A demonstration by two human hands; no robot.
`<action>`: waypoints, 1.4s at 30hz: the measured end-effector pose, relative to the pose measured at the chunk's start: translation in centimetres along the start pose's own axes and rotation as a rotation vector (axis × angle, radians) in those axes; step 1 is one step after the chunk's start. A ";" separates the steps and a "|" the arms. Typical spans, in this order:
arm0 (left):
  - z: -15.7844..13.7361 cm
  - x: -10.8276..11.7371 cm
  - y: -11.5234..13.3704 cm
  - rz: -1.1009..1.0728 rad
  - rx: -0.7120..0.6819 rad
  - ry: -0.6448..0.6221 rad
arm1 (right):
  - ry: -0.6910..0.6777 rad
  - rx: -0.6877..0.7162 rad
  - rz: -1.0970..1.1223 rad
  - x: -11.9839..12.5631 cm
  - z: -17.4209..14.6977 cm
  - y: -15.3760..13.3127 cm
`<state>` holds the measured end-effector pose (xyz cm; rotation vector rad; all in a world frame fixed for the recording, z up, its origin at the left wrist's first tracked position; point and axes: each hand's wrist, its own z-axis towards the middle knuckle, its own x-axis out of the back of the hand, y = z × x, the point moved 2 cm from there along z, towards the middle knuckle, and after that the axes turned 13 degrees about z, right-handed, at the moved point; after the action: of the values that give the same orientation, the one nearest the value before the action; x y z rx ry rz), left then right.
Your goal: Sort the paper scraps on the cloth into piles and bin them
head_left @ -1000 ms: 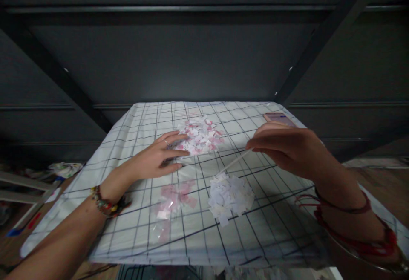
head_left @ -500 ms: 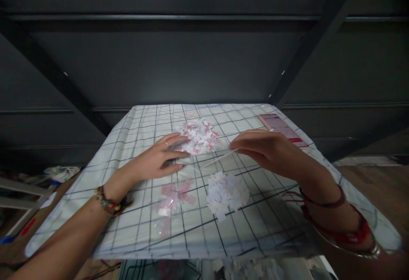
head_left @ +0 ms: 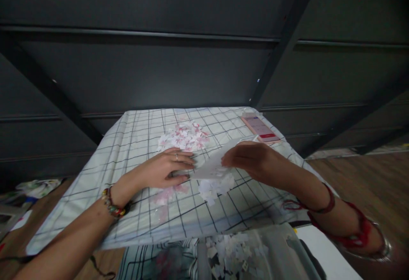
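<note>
My right hand [head_left: 255, 160] pinches a thin white sheet [head_left: 211, 165], tilted so that its broad face shows and its lower left corner points at my left hand. The right fingers are bent over its edge. My left hand [head_left: 164, 168] is palm down with fingers stretched out, the tips close to that corner; whether they touch it I cannot tell. Just beyond the left fingers lies a pile of white and pink paper scraps [head_left: 188, 136]. A smaller heap of white scraps [head_left: 217, 190] is partly covered by the sheet. Pink pieces [head_left: 166, 194] lie below my left hand.
A phone [head_left: 260, 129] lies at the table's far right. The table has a white checked cloth [head_left: 134, 131], with a dark panelled wall [head_left: 166, 75] behind it. Below the near edge, a translucent bin [head_left: 277, 246] holds paper scraps, beside dark striped fabric [head_left: 137, 263].
The sheet, seen almost edge-on before, has turned to show its face over the white heap. My left fingers have drawn closer together. The view has shifted, revealing more of the bin.
</note>
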<state>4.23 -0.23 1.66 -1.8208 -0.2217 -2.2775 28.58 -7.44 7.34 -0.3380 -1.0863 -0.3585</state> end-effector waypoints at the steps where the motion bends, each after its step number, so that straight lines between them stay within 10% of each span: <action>1: 0.1 0.0 0.2 -0.001 -0.006 -0.008 | -0.021 0.028 0.011 -0.1 -0.1 -0.1; 18: 0.7 -0.1 1.5 -0.055 -0.045 -0.089 | -0.134 -0.137 0.246 1.1 -1.9 1.2; 25: 0.8 -0.4 1.4 -0.078 -0.003 -0.085 | -0.058 -0.270 -0.105 1.1 -2.7 0.6; 42: 1.0 -0.6 1.3 -0.037 -0.021 -0.104 | -0.113 -0.128 -0.165 0.9 -2.4 -2.7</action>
<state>5.65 -1.16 1.32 -1.9645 -0.2517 -2.2192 29.64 -10.99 7.38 -0.3865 -1.2085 -0.5628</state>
